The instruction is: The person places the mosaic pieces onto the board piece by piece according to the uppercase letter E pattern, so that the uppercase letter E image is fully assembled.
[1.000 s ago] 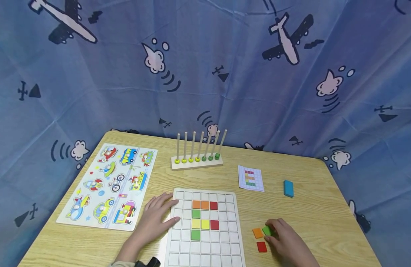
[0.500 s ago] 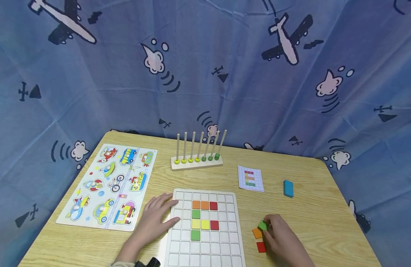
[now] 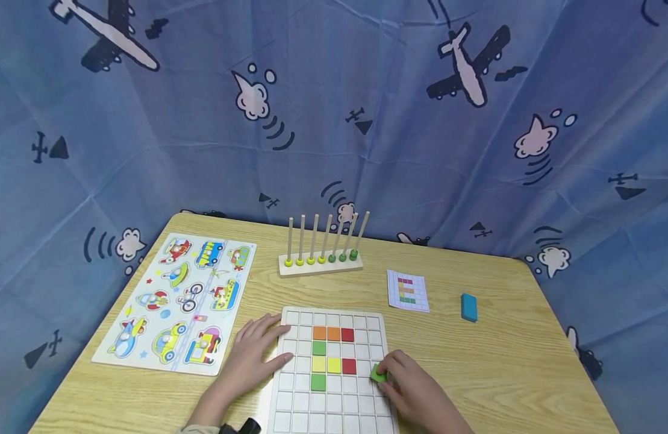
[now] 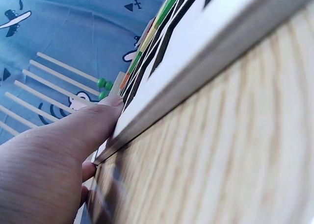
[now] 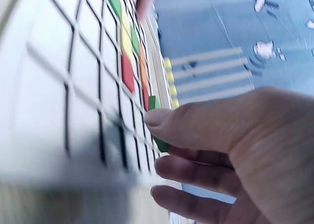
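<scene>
My right hand [image 3: 415,392] pinches a green square tile [image 3: 378,374] between thumb and fingers, over the right edge of the white grid board [image 3: 334,422]. In the right wrist view the green tile [image 5: 157,123] stands tilted above the cells. Set in the board are two orange tiles [image 3: 326,333] and a red tile [image 3: 347,334] in one row, a green tile [image 3: 318,348] under them, then two yellow tiles [image 3: 326,364] with a red tile [image 3: 349,366], and a green tile [image 3: 318,382] lowest. My left hand [image 3: 252,352] rests at the board's left edge, its thumb [image 4: 100,118] touching the rim.
A patterned paper card [image 3: 408,290] lies behind the board to the right, with a blue block [image 3: 468,307] farther right. Behind stands a peg rack [image 3: 320,264] with yellow and green beads. A vehicle puzzle board [image 3: 176,304] covers the table's left side.
My right hand has picked up the green tile from the right of the board and carried it left to the board's edge. The loose orange and red tiles are now out of sight.
</scene>
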Motion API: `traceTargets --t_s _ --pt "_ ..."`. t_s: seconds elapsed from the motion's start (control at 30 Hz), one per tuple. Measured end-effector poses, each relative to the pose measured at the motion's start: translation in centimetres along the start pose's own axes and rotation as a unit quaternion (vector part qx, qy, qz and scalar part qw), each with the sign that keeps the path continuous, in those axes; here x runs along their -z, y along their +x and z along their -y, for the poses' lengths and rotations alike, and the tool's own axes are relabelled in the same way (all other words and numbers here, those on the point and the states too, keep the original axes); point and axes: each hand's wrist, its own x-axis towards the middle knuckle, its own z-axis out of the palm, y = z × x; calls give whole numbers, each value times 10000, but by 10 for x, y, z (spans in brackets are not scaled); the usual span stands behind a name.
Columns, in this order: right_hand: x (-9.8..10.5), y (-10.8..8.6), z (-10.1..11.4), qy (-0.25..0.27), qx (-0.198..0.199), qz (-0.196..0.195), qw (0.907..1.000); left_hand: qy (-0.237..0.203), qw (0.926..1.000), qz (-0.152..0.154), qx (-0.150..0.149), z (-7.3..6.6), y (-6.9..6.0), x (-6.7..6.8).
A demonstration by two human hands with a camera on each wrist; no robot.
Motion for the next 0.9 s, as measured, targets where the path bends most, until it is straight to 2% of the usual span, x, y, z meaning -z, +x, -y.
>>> traceTargets --t_s 0.17,0.3,0.53,0.7,0.9 --pt "-10 6 18 378 225 406 9982 3 10000 -69 -60 1 -1 -1" --pt "-16 10 31 477 380 545 9966 -6 10000 -68 -50 2 -1 -2" --pt "-32 14 46 416 1201 342 9913 -20 10000 1 5 1 0 -1" --pt "-41 16 51 229 1651 150 9859 1 10000 23 26 0 1 0" --pt "-48 18 54 30 1873 167 9822 16 10000 29 43 0 0 -1"
